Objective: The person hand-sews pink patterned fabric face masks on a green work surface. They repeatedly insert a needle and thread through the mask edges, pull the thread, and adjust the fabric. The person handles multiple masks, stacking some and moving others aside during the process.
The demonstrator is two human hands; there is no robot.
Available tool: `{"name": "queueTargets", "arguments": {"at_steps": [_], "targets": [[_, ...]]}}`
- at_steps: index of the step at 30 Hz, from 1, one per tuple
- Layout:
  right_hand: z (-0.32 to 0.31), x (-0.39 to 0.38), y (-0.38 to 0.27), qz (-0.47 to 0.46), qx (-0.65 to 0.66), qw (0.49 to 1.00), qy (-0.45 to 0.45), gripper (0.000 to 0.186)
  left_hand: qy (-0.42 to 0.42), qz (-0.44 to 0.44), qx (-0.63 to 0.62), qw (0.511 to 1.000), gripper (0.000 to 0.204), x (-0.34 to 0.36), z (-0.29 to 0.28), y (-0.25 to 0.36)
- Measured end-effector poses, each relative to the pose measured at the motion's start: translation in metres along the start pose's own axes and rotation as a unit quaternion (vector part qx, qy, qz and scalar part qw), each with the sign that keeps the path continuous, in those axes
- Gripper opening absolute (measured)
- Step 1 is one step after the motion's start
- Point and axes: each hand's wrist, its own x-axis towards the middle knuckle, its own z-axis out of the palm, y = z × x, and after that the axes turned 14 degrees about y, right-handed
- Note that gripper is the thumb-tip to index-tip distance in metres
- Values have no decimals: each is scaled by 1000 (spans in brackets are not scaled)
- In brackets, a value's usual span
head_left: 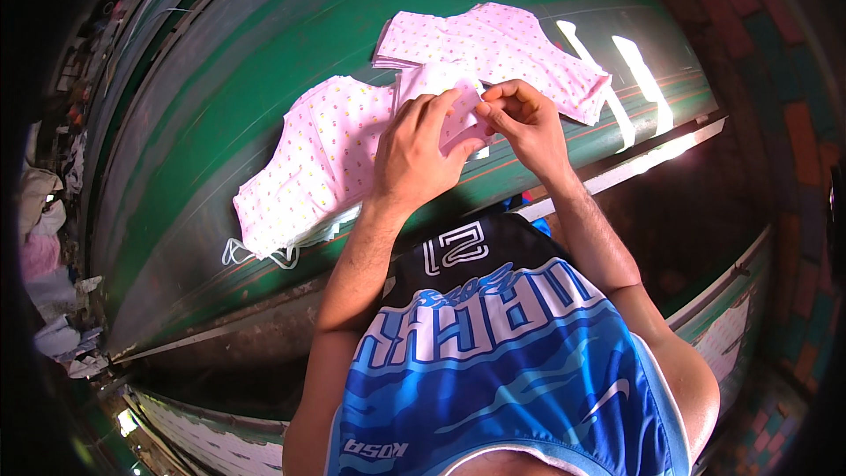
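Observation:
Small pink printed fabric pieces (470, 115) lie between my hands, with a white underside or layer showing at their edge. Curved over their left side is my left hand (416, 152), its fingers on top and its thumb at the near edge. My right hand (527, 120) pinches the right edge between thumb and fingertips. To the left rests a stack of larger cut pink fabric pieces (322, 137) with a small dotted print. Another stack of the same pink cloth (520, 48) lies beyond my right hand. My fingers partly hide the small pieces.
Everything lies on a green worktable (264, 53) with worn dark patches. A loop of white cord (286, 256) sticks out under the left stack. Cloth scraps (57, 291) are heaped at the far left, past the table. Bright strips of light fall at the right end.

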Motion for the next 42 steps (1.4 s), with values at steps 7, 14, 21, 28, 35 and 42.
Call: {"name": "queueTargets", "arguments": {"at_steps": [7, 14, 21, 28, 35, 42], "targets": [[11, 1, -8, -29, -96, 995, 20, 25, 28, -147, 34, 988, 41, 29, -10, -27], [-11, -12, 9, -20, -297, 954, 24, 39, -20, -188, 171, 967, 34, 49, -16, -51], [-12, -9, 9, -6, -312, 950, 22, 41, 17, -111, 19, 994, 29, 33, -7, -21], [-14, -1, 16, -7, -284, 958, 19, 36, -91, -23, -18, 995, 31, -2, 29, -17], [-21, -1, 7, 7, -308, 951, 29, 40, -124, -62, 22, 990, 28, 2, 31, -15], [-29, -3, 18, 49, -246, 968, 29, 47, -153, -83, 31, 984, 30, 9, 24, -13]]}}
